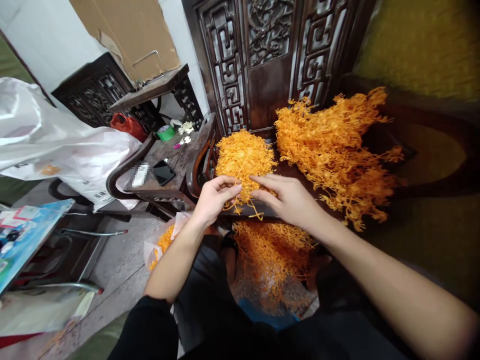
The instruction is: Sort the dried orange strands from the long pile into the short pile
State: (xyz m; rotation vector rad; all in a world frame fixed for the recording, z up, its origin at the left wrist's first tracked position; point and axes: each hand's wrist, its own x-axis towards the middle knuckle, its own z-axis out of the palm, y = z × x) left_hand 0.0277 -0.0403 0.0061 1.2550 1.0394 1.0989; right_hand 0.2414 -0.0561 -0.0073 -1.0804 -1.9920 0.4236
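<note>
A pile of orange stringy pieces (245, 150), with thin curly strands, lies on the dark wooden chair seat in front of me. My left hand (219, 196) is at the pile's near left edge, its thumb and fingertips pinched on an orange strand (237, 200). Facing it from the other side, my right hand (287, 195) has its thumb and fingers apart at the near right edge. Nothing shows gripped between them. Some loose strand ends (257, 212) hang in front of the seat below both hands. Larger, looser orange bunches (333, 150) spread to the right.
Orange strands (273, 245) also fill a container between my legs. A plastic bag (165, 242) of orange pieces stands on the floor. On the side table (176, 160) are a phone (163, 172) and green tape (165, 132). White bags (67, 145) bulge at left.
</note>
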